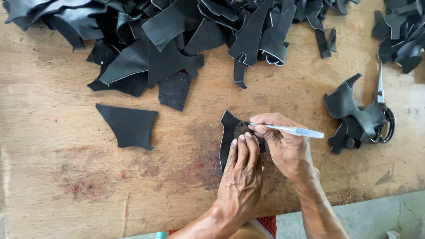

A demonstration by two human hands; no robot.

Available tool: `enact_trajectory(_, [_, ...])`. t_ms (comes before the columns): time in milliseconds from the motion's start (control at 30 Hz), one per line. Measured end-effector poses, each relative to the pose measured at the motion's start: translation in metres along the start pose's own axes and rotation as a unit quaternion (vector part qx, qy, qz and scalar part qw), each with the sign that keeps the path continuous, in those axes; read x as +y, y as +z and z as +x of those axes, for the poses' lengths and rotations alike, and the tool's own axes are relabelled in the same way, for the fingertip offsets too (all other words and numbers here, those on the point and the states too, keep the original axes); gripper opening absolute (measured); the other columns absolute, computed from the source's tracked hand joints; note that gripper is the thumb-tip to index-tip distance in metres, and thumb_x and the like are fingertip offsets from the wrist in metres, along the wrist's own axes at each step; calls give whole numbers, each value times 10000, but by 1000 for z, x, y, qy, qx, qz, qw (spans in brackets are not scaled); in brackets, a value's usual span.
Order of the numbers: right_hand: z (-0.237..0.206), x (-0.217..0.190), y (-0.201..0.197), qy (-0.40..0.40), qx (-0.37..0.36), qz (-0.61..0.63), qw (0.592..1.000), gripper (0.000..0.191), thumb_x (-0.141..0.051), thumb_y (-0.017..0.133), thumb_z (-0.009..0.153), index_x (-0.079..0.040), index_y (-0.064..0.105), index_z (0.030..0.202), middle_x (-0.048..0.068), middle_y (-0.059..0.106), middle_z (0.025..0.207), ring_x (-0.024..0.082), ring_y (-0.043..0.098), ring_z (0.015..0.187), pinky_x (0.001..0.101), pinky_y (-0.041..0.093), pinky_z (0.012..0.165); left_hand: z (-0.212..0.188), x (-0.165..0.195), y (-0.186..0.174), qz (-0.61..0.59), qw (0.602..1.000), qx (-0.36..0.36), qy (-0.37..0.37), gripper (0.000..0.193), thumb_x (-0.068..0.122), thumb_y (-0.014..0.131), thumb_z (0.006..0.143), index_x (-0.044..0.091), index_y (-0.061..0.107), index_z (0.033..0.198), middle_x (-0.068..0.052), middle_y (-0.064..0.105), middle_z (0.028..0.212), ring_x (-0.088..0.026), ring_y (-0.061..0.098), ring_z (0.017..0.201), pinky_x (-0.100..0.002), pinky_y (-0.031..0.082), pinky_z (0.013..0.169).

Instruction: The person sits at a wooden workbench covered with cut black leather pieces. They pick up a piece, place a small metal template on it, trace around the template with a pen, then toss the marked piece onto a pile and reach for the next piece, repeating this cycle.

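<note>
Head view: a black leather piece [228,132] lies flat on the wooden desk [53,177], near the centre. Left hand [241,177] presses down on it with fingers [243,146] held close together, fingertips over a rounded template on the piece. Right hand [283,144] pinches a white pen [294,131], tip at the template's far edge. A leather heap [177,31] lies far; scissors [381,106] lie right.
</note>
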State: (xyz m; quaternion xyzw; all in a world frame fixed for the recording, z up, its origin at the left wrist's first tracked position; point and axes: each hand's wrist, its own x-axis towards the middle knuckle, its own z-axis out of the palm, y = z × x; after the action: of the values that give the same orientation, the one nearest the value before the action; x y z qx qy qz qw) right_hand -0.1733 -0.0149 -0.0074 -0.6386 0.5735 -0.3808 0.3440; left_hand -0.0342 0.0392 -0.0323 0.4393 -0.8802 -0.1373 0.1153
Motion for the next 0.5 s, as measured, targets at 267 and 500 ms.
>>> enact_trajectory(267, [-2,-2,-8,-19,-5,-53,998,126,-57,690,980,-26,720,1099,51,770,982,85,708,888,226,599,790,-1,-1,3,-6,1000,22,-6,569,182,494,944,-214,493,1353,-361,381,1469,-474,370,1402,-526,272,1208])
enact_trajectory(500, [0,6,-8,-27,-9,-60,998,137,-65,695,972,-33,724,1101,47,775,1004,90,717,899,228,600,784,-2,-2,3,-33,999,7,3,531,167,502,924,-184,516,1322,-366,378,1479,-486,364,1406,-533,265,1207])
